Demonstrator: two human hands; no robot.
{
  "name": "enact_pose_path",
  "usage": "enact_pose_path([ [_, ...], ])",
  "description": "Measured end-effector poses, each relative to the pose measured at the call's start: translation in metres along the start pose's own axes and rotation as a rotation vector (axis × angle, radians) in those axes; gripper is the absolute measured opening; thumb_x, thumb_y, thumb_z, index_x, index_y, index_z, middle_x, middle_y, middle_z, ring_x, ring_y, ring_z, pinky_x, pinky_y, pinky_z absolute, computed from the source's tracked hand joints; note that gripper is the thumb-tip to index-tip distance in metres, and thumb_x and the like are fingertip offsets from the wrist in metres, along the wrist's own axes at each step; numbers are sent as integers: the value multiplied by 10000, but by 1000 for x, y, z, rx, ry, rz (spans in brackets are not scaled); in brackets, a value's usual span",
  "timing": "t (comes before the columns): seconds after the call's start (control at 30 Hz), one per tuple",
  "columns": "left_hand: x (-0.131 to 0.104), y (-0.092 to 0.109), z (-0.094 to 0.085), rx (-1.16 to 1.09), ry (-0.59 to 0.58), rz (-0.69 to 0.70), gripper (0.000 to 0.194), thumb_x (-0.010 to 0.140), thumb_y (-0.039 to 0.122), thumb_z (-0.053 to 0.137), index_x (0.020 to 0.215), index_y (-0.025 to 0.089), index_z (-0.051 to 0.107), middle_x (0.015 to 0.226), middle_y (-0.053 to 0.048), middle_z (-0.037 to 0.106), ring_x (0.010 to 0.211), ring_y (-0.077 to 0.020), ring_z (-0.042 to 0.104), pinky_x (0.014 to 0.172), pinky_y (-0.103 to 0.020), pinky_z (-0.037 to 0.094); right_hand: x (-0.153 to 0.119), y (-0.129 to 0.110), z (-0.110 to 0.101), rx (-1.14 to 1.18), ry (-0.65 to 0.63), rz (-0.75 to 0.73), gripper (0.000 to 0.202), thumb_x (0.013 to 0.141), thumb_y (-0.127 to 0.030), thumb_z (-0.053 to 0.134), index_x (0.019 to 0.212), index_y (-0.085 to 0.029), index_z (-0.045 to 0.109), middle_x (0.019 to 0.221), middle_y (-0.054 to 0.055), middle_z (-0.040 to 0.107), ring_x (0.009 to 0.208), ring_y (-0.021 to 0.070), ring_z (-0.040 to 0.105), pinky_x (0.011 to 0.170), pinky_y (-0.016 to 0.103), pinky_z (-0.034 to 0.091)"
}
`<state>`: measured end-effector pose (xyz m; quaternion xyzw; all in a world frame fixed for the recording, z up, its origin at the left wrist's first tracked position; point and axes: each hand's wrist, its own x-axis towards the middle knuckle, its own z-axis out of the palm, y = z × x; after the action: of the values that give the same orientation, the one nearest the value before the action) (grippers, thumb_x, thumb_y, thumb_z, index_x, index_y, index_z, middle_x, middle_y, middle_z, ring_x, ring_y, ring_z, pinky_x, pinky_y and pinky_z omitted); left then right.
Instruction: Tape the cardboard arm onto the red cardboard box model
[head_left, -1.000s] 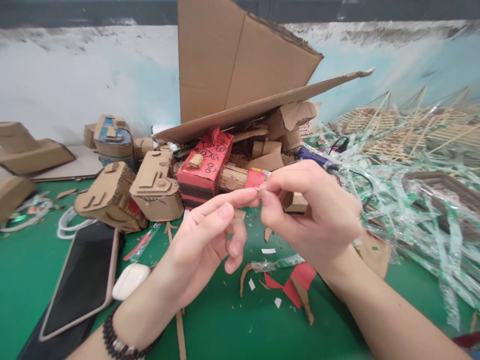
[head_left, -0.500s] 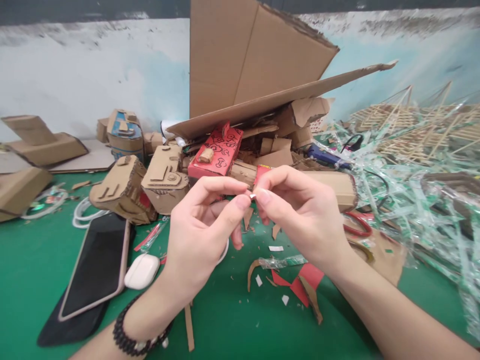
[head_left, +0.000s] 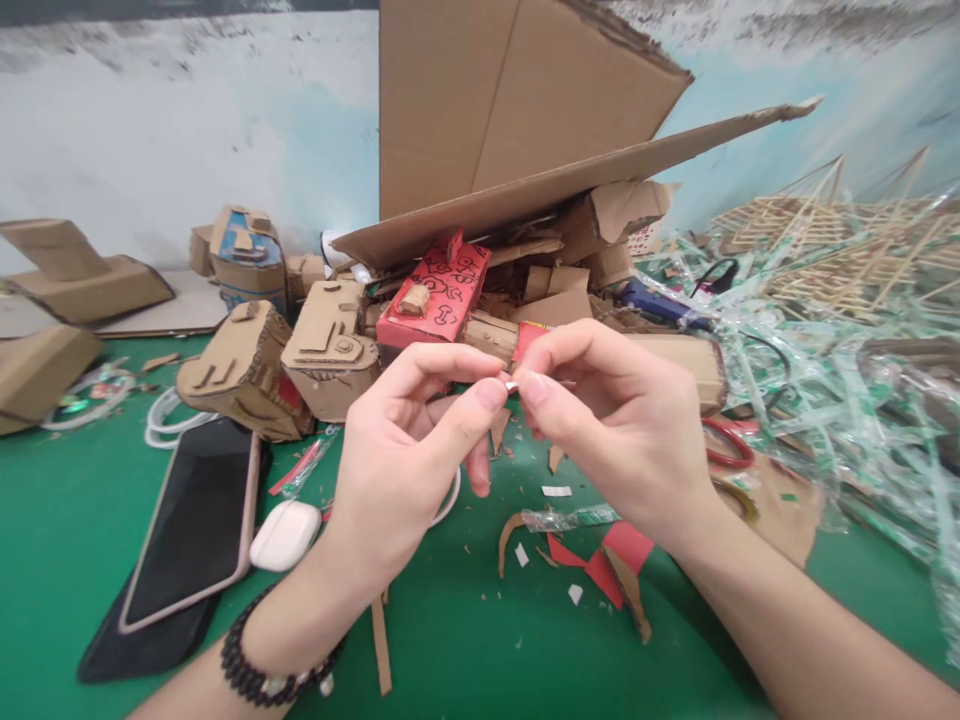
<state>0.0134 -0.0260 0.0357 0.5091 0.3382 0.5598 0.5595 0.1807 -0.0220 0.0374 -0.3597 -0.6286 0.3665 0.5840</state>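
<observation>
Phone (head_left: pixel 193 520) left of hands (head_left: pixel 405 450), plastic strips (head_left: pixel 889 440) right.

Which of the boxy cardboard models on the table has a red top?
The red box with black drawings, just beyond the left hand; the two closest models on its left have brown tops.

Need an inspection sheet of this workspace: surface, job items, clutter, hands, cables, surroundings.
Surface: green table, littered with small scraps
Job items: tiny white scrap, material unclear
Clutter: phone, white case, red paper, cardboard models, plastic strips
Hands: left hand and right hand, fingertips together at the scrap
Cables: white coil by the phone; black cable among the strips
Surroundings: stained wall behind
</observation>
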Motion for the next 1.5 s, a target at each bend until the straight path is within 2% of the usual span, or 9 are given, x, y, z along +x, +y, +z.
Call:
enact_pose_path([
  [0.3,0,0,0,-20,0,-27,83,962,238,846,1000,227,773,781,59,721,479,-47,616,465,-182,527,1,1,2,-33,8,-31,156,912,-118,732,851,-235,650,762,-53,672,663,101,642,593,226,554],
  [0.53,1,1,2,-12,16,-42,104,941,242,865,995,225,778,894,40,759,485,-38,613,453,-183,526,1,-1,3,-112,20,-96,174,874,-71,687,840,-236,642,743,-59,661,625,88,624,564,218,526],
  [0.67,1,1,2,3,16,-38,126,932,265,878,1002,224,782,840,38,747,482,-48,607,451,-187,525,1,-2,4,-198,57,-133,190,850,-67,676,827,-251,635,753,-40,667,639,112,626,584,243,556],
  [0.87,2,0,1,16,22,-41,196,900,324,910,1004,221,780,644,62,644,455,-78,587,442,-197,516,1,-2,4,-261,80,-133,172,857,-100,678,830,-265,637,772,-18,681,660,135,632,591,267,588],
  [1.07,3,-2,1,26,24,-35,192,902,335,908,986,227,774,677,56,666,451,-74,575,429,-201,506,0,-1,5,-174,39,-120,194,867,-74,681,822,-255,629,753,-31,665,638,116,620,577,250,563],
  [1.33,2,0,1,50,32,-22,187,935,361,876,984,231,752,632,68,627,439,-82,575,432,-211,505,-1,1,2,-81,11,-21,123,934,-213,757,853,-239,668,773,-29,663,611,103,601,535,236,515],
  [1.5,0,1,2,115,56,6,181,956,373,851,1003,232,747,748,28,726,439,-76,586,429,-214,504,0,0,1,-50,1,20,161,956,-279,768,848,-238,656,710,-41,631,592,108,592,518,237,499],
])
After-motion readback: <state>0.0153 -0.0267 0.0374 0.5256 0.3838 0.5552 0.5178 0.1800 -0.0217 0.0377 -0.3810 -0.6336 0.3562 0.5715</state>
